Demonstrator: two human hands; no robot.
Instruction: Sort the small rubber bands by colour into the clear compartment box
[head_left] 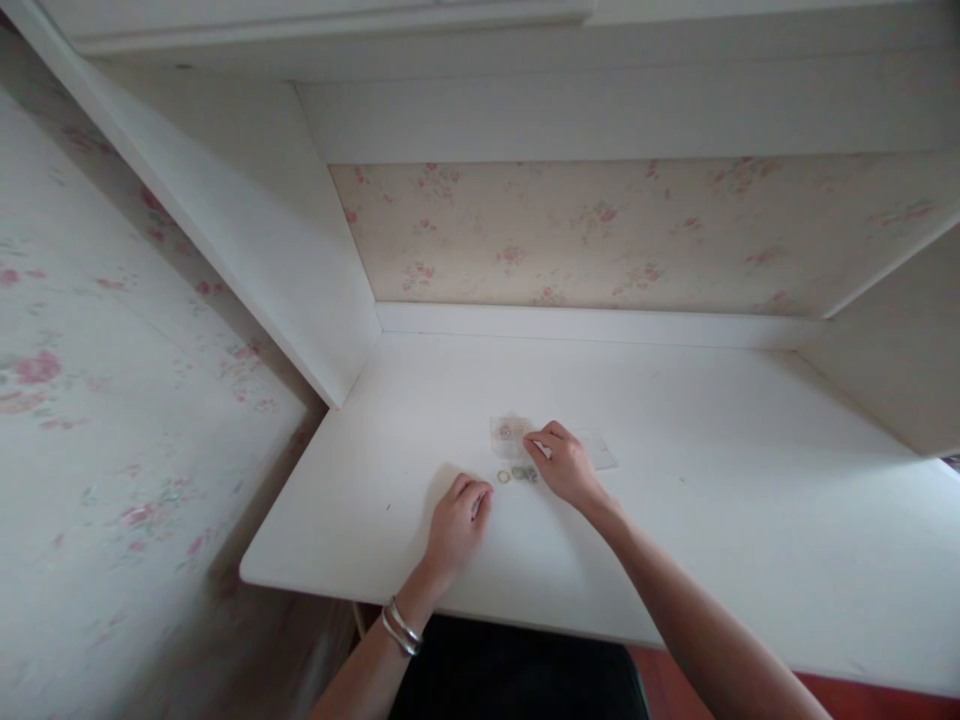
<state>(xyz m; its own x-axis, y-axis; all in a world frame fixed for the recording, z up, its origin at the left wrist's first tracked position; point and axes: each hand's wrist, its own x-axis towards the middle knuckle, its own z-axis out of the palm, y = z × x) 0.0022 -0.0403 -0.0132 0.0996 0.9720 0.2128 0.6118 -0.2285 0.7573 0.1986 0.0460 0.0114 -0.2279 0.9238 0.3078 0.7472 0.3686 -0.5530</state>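
My right hand (562,465) reaches over a small clear plastic box (504,437), its thumb and forefinger pinched together above the box's compartments. Whatever is in that pinch is too small to make out. The clear lid (598,450) of the box shows to the right, partly behind the hand. My left hand (460,520) rests on the desk with curled fingers, wearing bangles at the wrist; the inside of the curl is hidden. Between the hands lie a thin yellowish ring (503,477) and several small greyish-green rings (523,473), bunched together.
The white desk (360,440) has side panels, a low back ledge (600,325) and a cabinet overhead. A tiny dark sliver (388,507) lies to the left. Floral wallpaper covers the walls. A black chair seat (517,670) is below the front edge.
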